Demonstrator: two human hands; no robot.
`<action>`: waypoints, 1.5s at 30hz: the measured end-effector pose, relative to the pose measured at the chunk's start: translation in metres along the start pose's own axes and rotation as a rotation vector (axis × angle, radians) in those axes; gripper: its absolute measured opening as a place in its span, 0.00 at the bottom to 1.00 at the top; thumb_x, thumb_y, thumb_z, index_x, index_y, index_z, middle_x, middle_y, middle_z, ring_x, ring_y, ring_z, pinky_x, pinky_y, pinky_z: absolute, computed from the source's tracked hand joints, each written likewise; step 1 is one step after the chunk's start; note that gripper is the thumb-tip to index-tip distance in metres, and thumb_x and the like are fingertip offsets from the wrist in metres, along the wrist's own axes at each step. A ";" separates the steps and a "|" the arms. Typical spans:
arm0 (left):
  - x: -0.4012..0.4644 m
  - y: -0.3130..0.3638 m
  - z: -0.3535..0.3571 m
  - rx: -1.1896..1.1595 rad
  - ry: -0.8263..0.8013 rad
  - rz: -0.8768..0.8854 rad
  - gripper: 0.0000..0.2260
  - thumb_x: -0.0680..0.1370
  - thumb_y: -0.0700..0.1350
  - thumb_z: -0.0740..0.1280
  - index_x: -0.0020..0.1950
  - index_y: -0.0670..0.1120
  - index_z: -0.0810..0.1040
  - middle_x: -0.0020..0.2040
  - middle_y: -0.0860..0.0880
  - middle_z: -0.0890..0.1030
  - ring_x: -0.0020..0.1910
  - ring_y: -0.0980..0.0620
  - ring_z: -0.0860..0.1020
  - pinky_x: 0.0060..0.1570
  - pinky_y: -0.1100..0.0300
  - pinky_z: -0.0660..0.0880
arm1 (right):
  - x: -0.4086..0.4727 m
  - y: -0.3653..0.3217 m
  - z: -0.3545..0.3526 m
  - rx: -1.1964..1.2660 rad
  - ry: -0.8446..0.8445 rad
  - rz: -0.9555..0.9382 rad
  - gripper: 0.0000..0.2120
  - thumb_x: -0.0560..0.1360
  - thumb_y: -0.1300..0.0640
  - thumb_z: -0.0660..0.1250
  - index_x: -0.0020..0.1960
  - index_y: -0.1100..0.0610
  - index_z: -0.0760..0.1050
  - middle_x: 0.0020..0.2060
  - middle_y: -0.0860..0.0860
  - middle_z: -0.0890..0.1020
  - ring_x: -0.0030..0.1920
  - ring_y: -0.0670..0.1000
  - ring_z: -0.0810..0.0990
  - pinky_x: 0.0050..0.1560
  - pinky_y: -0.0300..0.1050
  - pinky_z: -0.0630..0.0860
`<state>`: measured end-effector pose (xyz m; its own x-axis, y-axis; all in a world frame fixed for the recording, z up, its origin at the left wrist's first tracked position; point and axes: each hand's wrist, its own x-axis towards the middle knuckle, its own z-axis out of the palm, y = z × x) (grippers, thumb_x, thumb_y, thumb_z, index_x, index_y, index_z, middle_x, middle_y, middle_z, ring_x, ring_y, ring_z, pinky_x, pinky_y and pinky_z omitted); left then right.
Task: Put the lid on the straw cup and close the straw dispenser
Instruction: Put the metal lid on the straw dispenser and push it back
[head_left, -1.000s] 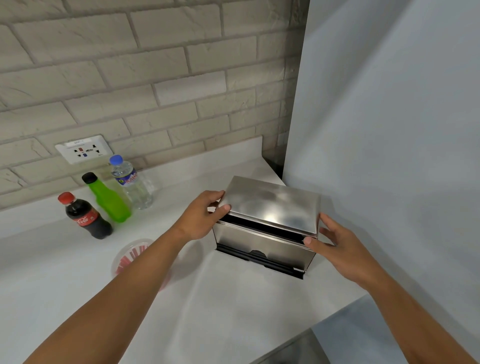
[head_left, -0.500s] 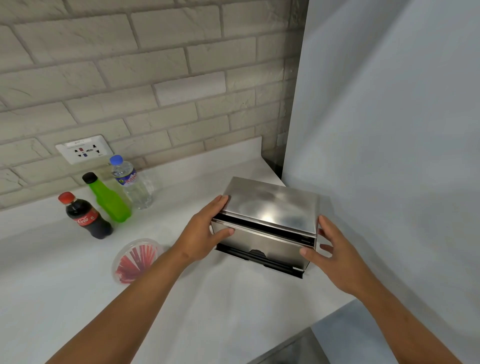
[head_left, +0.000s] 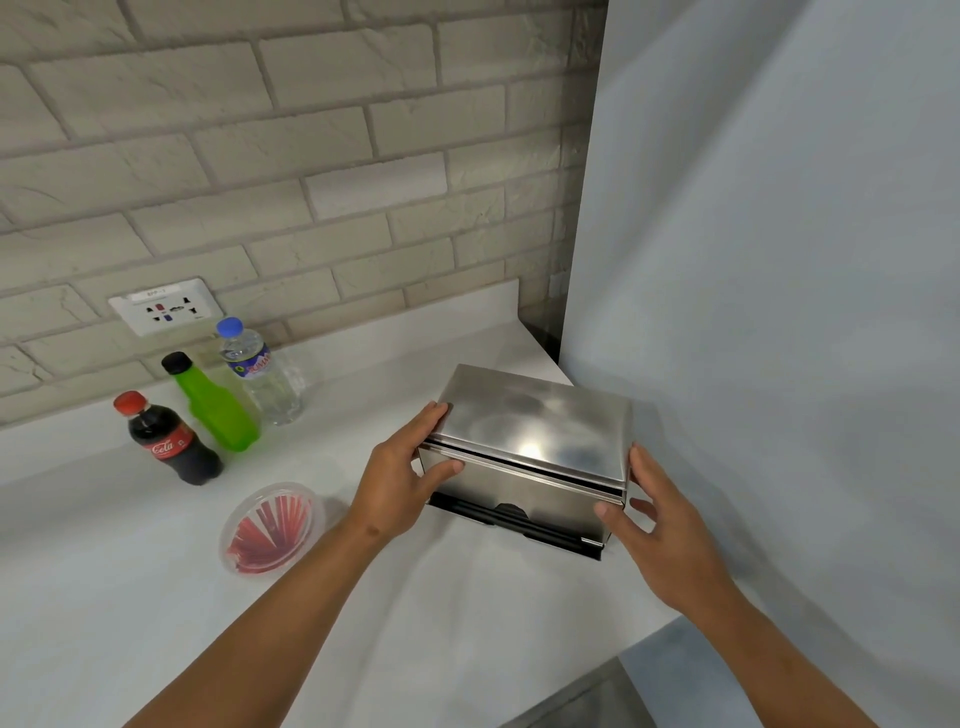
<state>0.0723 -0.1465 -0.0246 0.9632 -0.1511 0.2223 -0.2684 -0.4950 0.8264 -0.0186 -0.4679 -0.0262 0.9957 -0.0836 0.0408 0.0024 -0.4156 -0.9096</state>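
A stainless steel straw dispenser (head_left: 524, 457) stands on the white counter (head_left: 156, 597) near its right end. Its top lid lies almost flat, with only a thin dark slit along the front. My left hand (head_left: 405, 478) grips the dispenser's left front corner, thumb on the front face. My right hand (head_left: 649, 519) holds the right front corner, fingers spread along the side. A clear plastic cup of red straws (head_left: 272, 527) with a clear lid on it sits left of my left forearm.
A cola bottle (head_left: 169, 441), a green bottle (head_left: 215, 408) and a water bottle (head_left: 260, 374) stand near the brick wall, below a wall socket (head_left: 166, 312). A grey wall (head_left: 779, 312) rises right beside the dispenser. The counter's front edge (head_left: 597, 670) runs at lower right.
The dispenser lid has come down from a wide gap to nearly flat. My left hand slid from the lid's top corner down to the front corner; my right hand shifted slightly.
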 end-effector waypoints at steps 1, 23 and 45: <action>-0.001 0.000 0.001 -0.010 0.018 -0.002 0.34 0.73 0.50 0.78 0.78 0.56 0.72 0.75 0.55 0.77 0.72 0.64 0.74 0.72 0.66 0.70 | -0.001 0.002 0.001 0.010 0.012 0.013 0.36 0.78 0.50 0.72 0.78 0.33 0.56 0.69 0.18 0.66 0.69 0.26 0.69 0.69 0.36 0.71; -0.009 0.023 0.026 0.372 0.110 0.262 0.25 0.75 0.50 0.79 0.70 0.44 0.80 0.77 0.41 0.73 0.79 0.36 0.66 0.76 0.40 0.66 | -0.003 0.009 0.005 -0.225 0.160 -0.082 0.33 0.78 0.51 0.73 0.80 0.52 0.66 0.75 0.29 0.59 0.71 0.19 0.53 0.65 0.15 0.52; -0.003 0.074 0.078 0.622 -0.072 0.626 0.21 0.72 0.44 0.82 0.65 0.44 0.85 0.68 0.41 0.83 0.70 0.34 0.78 0.66 0.31 0.74 | 0.005 0.001 -0.002 -0.457 0.075 -0.442 0.21 0.79 0.58 0.72 0.72 0.58 0.78 0.76 0.53 0.72 0.75 0.62 0.73 0.65 0.63 0.80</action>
<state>0.0479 -0.2499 -0.0044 0.6390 -0.5933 0.4895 -0.7258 -0.6759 0.1281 -0.0136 -0.4703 -0.0263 0.9005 0.1281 0.4156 0.3552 -0.7681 -0.5328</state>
